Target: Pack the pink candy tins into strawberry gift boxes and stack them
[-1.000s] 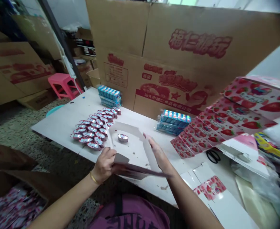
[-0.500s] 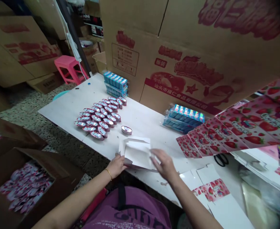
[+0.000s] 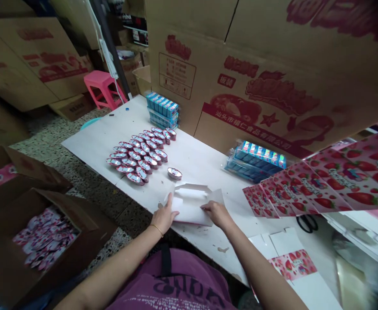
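Note:
A white folded carton (image 3: 193,212) lies partly open near the table's front edge, its flaps raised. At its left side is my left hand (image 3: 164,216), thumb and forefinger spread against the carton wall. My right hand (image 3: 217,212) has its fingers pinched together at the carton's right side, on the inner edge. Just beyond the carton sits a single oval pack (image 3: 175,173). Several similar oval packs (image 3: 139,154) stand in rows farther left on the white table.
Blue packs stand at the back (image 3: 162,110) and right (image 3: 256,160) against a large cardboard box (image 3: 189,103). Strawberry-print cartons (image 3: 305,185), black scissors (image 3: 307,224) and a flat carton (image 3: 292,263) lie right. An open box (image 3: 88,224) of packs is lower left.
The carton's right flap now leans outward. My left hand has spread along the left wall, and my right hand has closed at the carton's right side. The view has shifted slightly.

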A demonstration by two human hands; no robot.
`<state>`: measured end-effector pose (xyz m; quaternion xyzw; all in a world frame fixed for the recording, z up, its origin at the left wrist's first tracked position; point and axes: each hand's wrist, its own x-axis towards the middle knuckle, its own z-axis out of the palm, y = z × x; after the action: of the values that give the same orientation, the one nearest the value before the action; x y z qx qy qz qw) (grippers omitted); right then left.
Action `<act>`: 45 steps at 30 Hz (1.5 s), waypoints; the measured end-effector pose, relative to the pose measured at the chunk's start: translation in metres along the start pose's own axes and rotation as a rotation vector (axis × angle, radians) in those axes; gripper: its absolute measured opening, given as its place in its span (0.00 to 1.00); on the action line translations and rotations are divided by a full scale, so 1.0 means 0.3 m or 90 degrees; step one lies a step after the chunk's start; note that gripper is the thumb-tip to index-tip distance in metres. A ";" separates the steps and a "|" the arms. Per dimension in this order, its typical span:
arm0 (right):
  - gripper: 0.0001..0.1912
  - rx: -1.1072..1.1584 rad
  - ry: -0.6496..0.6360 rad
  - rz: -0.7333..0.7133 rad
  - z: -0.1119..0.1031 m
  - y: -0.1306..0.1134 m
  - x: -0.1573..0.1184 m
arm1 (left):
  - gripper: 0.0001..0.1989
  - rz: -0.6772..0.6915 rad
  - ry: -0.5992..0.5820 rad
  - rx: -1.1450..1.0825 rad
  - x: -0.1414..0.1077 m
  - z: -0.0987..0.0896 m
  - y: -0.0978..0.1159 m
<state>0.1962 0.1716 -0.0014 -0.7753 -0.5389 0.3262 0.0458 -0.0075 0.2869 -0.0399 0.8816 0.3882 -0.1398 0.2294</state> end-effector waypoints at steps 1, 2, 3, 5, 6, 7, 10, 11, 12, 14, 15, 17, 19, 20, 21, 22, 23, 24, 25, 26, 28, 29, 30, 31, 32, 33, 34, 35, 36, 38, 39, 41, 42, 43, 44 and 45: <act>0.13 -0.066 0.025 0.031 0.016 -0.013 0.009 | 0.30 0.016 0.017 0.016 -0.001 0.002 0.006; 0.13 -0.117 0.039 0.050 0.032 -0.023 0.019 | 0.29 0.036 0.028 0.035 -0.003 0.004 0.010; 0.12 -0.153 0.043 0.058 0.047 -0.030 0.030 | 0.27 0.052 0.032 0.055 -0.007 0.003 0.012; 0.10 -0.203 0.043 0.062 0.073 -0.030 0.050 | 0.24 0.068 0.027 0.093 -0.020 -0.005 0.013; 0.10 -0.224 0.043 0.063 0.085 -0.025 0.058 | 0.22 0.073 0.028 0.111 -0.027 -0.013 0.015; 0.10 -0.234 0.043 0.062 0.096 -0.020 0.065 | 0.21 0.082 0.033 0.126 -0.035 -0.020 0.019; 0.10 -0.238 0.052 0.048 0.122 -0.012 0.075 | 0.18 0.168 0.043 0.138 -0.046 -0.028 0.053; 0.10 -0.237 0.057 0.039 0.127 -0.014 0.073 | 0.19 0.209 0.040 0.133 -0.041 -0.020 0.072; 0.11 -0.235 0.063 0.030 0.127 -0.017 0.067 | 0.25 0.248 0.033 0.128 -0.032 -0.007 0.092; 0.13 -0.227 0.070 -0.006 0.116 -0.020 0.036 | 0.44 0.288 0.012 0.133 -0.002 0.030 0.132; 0.14 -0.209 0.088 -0.052 0.105 -0.016 0.011 | 0.50 0.287 0.002 0.142 0.017 0.050 0.148; 0.18 -0.118 0.201 -0.174 0.078 0.012 -0.051 | 0.52 0.280 -0.007 0.154 0.055 0.079 0.167; 0.20 0.040 0.415 -0.209 0.055 0.071 -0.106 | 0.49 0.299 -0.009 0.150 0.087 0.092 0.168; 0.21 0.128 0.510 -0.167 0.050 0.108 -0.121 | 0.47 0.318 -0.014 0.144 0.099 0.092 0.163; 0.22 0.208 0.560 -0.096 0.049 0.146 -0.122 | 0.46 0.335 -0.023 0.139 0.109 0.091 0.157; 0.24 0.281 0.559 -0.023 0.054 0.183 -0.110 | 0.46 0.347 -0.035 0.135 0.118 0.089 0.151; 0.27 0.342 0.512 0.031 0.063 0.215 -0.085 | 0.45 0.356 -0.047 0.134 0.125 0.087 0.146; 0.30 0.389 0.433 0.060 0.076 0.239 -0.049 | 0.45 0.363 -0.057 0.134 0.132 0.085 0.142; 0.33 0.422 0.353 0.071 0.090 0.253 -0.007 | 0.44 0.369 -0.065 0.136 0.138 0.084 0.139; 0.35 0.445 0.293 0.079 0.104 0.258 0.038 | 0.44 0.374 -0.068 0.137 0.145 0.082 0.138; 0.38 0.474 0.234 0.099 0.125 0.240 0.119 | 0.43 0.379 -0.071 0.133 0.158 0.076 0.139; 0.38 0.490 0.218 0.107 0.131 0.223 0.151 | 0.41 0.382 -0.075 0.130 0.163 0.070 0.141; 0.39 0.511 0.205 0.109 0.135 0.205 0.175 | 0.39 0.386 -0.079 0.127 0.168 0.064 0.143; 0.40 0.530 0.190 0.105 0.137 0.189 0.193 | 0.37 0.392 -0.084 0.124 0.171 0.057 0.146; 0.41 0.539 0.180 0.099 0.139 0.177 0.204 | 0.35 0.400 -0.090 0.124 0.172 0.052 0.149; 0.41 0.533 0.179 0.100 0.142 0.170 0.211 | 0.35 0.407 -0.094 0.124 0.172 0.047 0.153; 0.41 0.511 0.195 0.116 0.146 0.170 0.216 | 0.35 0.413 -0.094 0.124 0.169 0.044 0.157; 0.40 0.475 0.222 0.143 0.151 0.176 0.218 | 0.36 0.417 -0.090 0.123 0.166 0.043 0.160; 0.38 0.431 0.252 0.175 0.159 0.185 0.219 | 0.37 0.421 -0.084 0.122 0.161 0.044 0.164; 0.35 0.360 0.299 0.222 0.178 0.210 0.220 | 0.40 0.422 -0.072 0.119 0.152 0.050 0.169; 0.35 0.338 0.312 0.229 0.187 0.222 0.219 | 0.41 0.418 -0.065 0.119 0.148 0.054 0.171; 0.33 0.312 0.325 0.222 0.200 0.238 0.215 | 0.42 0.406 -0.056 0.121 0.144 0.063 0.172; 0.32 0.309 0.325 0.215 0.204 0.241 0.212 | 0.42 0.401 -0.053 0.122 0.143 0.068 0.173; 0.31 0.313 0.323 0.204 0.206 0.241 0.209 | 0.42 0.400 -0.052 0.124 0.141 0.071 0.173; 0.31 0.322 0.320 0.185 0.206 0.239 0.204 | 0.43 0.401 -0.048 0.124 0.136 0.074 0.174; 0.30 0.333 0.317 0.159 0.206 0.234 0.200 | 0.44 0.403 -0.039 0.125 0.128 0.075 0.175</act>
<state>0.2309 0.1771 -0.1067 -0.8524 -0.3114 0.2577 0.3318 0.0555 0.2680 -0.0597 0.9716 0.0726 -0.1250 0.1873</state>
